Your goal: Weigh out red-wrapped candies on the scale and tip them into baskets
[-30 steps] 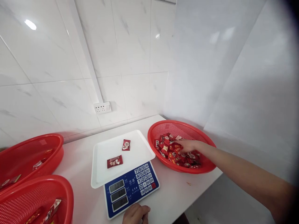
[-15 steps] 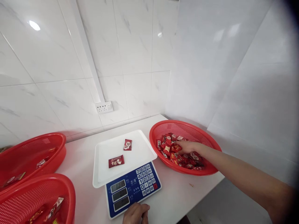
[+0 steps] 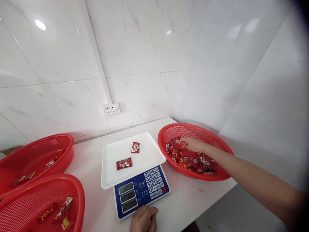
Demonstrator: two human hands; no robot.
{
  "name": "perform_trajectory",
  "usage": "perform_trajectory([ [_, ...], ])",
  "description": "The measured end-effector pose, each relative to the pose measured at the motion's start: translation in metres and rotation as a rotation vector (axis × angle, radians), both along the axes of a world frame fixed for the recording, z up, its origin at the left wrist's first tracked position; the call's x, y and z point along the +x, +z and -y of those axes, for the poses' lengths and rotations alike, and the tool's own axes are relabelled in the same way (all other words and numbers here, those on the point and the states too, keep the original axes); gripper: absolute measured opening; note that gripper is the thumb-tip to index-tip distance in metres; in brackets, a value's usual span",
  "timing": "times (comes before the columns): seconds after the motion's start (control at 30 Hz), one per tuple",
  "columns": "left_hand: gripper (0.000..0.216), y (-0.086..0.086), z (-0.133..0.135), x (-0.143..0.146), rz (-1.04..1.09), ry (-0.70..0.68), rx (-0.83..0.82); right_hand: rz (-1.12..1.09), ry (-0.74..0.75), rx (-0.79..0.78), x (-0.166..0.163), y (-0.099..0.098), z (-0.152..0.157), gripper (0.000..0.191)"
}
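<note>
- Far left: back basket point(image 3: 67, 157), red, perforated, cut by the frame edge. A few loose packets point(image 3: 51, 162) lie in it, well apart.
- Nearer, overlapping it in view: front basket point(image 3: 80, 193), also red. Inside, a white-and-red packet point(image 3: 64, 207), a yellow-lettered one and a thin shiny one, lying near each other.
- Wall point(image 3: 145, 38) behind: pale tile, grey streaks. Socket point(image 3: 111, 109) low on it, under a strip of trunking point(image 3: 95, 45).
- Mid-table point(image 3: 185, 206): scale point(image 3: 138, 198), blue panel towards the person, keys at right, three displays at left; digits too faint to read surely.
- White tray point(image 3: 108, 153) on top of scale. Two dark red packets lie flat there, apart: the left one point(image 3: 124, 163) nearer the panel, the right one point(image 3: 135, 147) farther back.
- Left hand point(image 3: 144, 219) at the scale's near edge, fingers curled in. Palm hidden; cannot tell whether it holds anything.
- Right hand point(image 3: 193, 144) inside the right basket point(image 3: 219, 146), above the pile point(image 3: 190, 162) of mixed red packets. Fingers narrow, pinching a small red packet point(image 3: 183, 144) at the tips.
- Small gold scrap point(image 3: 201, 190) on the table, in front of that basket.
</note>
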State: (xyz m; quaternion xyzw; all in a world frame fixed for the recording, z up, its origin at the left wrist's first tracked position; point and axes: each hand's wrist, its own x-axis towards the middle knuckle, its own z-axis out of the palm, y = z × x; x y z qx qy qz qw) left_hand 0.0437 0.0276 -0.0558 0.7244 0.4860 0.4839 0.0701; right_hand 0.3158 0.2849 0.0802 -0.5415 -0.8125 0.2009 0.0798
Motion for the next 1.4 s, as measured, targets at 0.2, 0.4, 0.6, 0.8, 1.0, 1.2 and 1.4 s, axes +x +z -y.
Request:
perform_trajectory([
  [0.2,0.019,0.020,0.007,0.000,-0.046,-0.043,-0.108,-0.299,0.019,0.101,-0.055,0.055,0.022,0.020],
  [0.4,0.020,0.033,0.011,-0.003,-0.024,-0.045,-0.155,-0.536,0.233,-0.185,-0.135,0.059,0.057,0.012],
  [0.6,0.022,0.034,0.011,-0.003,-0.007,-0.037,-0.174,-0.541,0.253,-0.220,-0.182,0.038,0.060,0.010],
  [0.8,0.022,0.033,0.011,-0.003,-0.002,-0.048,-0.172,-0.534,0.293,-0.166,-0.212,0.041,0.063,0.026],
  [1.0,0.021,0.034,0.011,-0.004,0.017,-0.023,-0.162,-0.519,0.257,-0.130,-0.211,0.047,0.066,0.037],
  [1.2,0.021,0.037,0.011,-0.003,0.011,-0.056,-0.155,-0.571,0.197,-0.258,-0.174,0.042,0.063,0.023],
  [1.4,0.021,0.037,0.012,-0.002,-0.010,-0.080,-0.151,-0.610,0.144,-0.277,-0.154,0.037,0.063,0.021],
])
